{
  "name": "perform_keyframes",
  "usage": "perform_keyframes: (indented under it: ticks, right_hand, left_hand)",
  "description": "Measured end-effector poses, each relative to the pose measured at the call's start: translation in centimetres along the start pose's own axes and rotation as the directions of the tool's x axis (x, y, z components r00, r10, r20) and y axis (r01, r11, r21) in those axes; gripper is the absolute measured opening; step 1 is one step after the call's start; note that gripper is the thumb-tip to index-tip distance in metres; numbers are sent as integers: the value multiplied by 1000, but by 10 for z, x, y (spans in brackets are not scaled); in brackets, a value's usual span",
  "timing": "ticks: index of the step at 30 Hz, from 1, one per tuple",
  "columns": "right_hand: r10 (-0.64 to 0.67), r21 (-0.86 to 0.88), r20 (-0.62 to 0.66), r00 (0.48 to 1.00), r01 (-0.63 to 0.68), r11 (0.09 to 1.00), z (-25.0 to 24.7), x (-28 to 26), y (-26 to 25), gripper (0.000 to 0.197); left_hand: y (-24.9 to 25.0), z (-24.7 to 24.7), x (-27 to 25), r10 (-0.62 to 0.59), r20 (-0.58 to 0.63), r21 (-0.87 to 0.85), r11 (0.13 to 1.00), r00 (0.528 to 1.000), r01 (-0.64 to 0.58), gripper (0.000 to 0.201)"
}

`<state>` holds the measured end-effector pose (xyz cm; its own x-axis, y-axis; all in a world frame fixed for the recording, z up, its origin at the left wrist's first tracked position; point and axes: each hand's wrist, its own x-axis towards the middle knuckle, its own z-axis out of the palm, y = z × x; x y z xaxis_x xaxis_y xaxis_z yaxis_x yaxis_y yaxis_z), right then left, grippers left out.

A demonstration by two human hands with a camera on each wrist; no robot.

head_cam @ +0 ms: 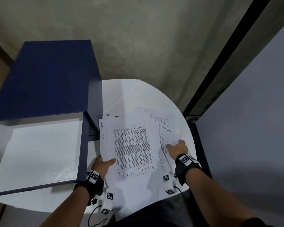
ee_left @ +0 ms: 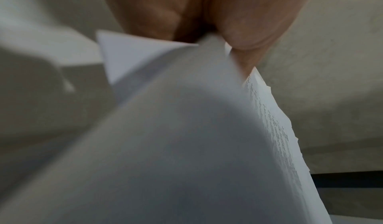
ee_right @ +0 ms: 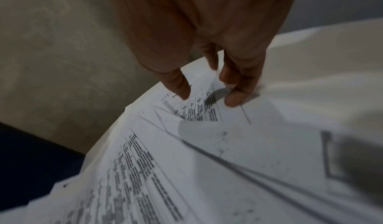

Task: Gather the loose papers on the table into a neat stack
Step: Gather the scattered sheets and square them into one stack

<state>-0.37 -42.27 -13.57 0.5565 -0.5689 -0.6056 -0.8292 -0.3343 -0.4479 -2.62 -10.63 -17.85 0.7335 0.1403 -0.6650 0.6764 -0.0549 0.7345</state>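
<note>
A bundle of white papers [head_cam: 131, 145], the top sheet printed with a dense table, lies tilted over the middle of the round white table [head_cam: 121, 92]. My left hand [head_cam: 107, 162] grips its near left corner, thumb on top. In the left wrist view the hand [ee_left: 209, 35] pinches the sheets [ee_left: 186, 129]. Loose sheets [head_cam: 166, 130], one with handwriting, fan out to the right. My right hand [head_cam: 177, 145] reaches onto them. In the right wrist view its fingertips [ee_right: 236, 98] and thumb touch a printed sheet [ee_right: 207, 112], fingers fairly straight.
A large dark blue box [head_cam: 44, 79] stands at the table's left, and its white-lined open part [head_cam: 39, 149] extends toward me. More sheet corners [head_cam: 108, 117] stick out behind the bundle next to the box. Bare tabletop shows at the back. A grey wall runs along the right.
</note>
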Motion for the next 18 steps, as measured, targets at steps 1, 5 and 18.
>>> perform_keyframes:
  ticks: [1, 5, 18]
  right_hand:
    - [24, 51, -8, 1000, -24, 998, 0, 0, -1, 72]
    - [50, 54, 19, 999, -51, 997, 5, -2, -3, 71]
    - [4, -242, -68, 998, -20, 970, 29, -10, -11, 63]
  left_hand:
    - [-1, -1, 0, 6, 0, 8, 1000, 1000, -6, 35]
    - [-2, -2, 0, 13, 8, 40, 999, 1000, -13, 38]
    - [7, 0, -10, 14, -14, 75, 997, 1000, -13, 42]
